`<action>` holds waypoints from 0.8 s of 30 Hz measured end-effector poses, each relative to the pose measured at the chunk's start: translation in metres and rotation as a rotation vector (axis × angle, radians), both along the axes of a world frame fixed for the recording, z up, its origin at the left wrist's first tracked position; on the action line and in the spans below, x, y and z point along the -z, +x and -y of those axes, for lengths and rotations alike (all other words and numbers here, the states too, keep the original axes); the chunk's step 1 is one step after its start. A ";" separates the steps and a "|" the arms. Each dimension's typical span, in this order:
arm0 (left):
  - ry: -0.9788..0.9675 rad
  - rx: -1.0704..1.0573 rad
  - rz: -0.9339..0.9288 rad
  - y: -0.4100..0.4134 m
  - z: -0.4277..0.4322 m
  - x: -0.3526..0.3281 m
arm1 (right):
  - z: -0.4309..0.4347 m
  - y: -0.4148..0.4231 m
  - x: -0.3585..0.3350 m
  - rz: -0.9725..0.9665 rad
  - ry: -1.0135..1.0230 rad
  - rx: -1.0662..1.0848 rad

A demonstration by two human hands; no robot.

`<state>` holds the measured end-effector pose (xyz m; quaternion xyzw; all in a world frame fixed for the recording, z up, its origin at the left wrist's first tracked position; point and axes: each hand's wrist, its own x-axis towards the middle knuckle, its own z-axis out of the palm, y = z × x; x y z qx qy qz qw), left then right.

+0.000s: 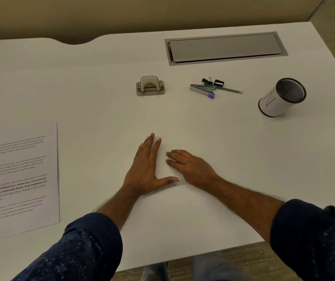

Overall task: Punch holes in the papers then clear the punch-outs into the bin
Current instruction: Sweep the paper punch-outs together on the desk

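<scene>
Left hand (145,171), right hand (191,169) flat, fingers straight, empty. Small grey arched hole punch (150,86) ahead: probably rigid, hefty; grasp base sides.

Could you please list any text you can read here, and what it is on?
"N": on the white wrap of the mesh cup.
"Defined by a slower pace, it is centered": bold line on the printed sheet; its other lines are too blurred to read.

The printed sheet (22,179) runs off the left edge, and its text is too blurred to read. The heap of clips and pens (210,88) overlaps, so the pieces cannot be counted. Both sleeves (85,252) are cut off at the bottom. The inside of the mesh cup (282,98) is too dark to make out.
</scene>
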<state>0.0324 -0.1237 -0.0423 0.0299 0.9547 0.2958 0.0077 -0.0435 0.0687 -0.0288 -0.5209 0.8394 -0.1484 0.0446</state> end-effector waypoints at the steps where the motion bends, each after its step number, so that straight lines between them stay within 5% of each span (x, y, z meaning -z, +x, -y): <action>1: -0.011 0.005 0.006 0.000 0.000 0.000 | -0.001 0.000 0.000 -0.027 -0.012 -0.004; 18: -0.113 -0.003 -0.001 -0.002 0.003 -0.007 | 0.010 -0.007 0.000 -0.182 -0.076 0.002; 24: -0.121 -0.029 -0.001 -0.003 0.002 -0.007 | 0.012 -0.009 -0.002 -0.018 -0.143 0.131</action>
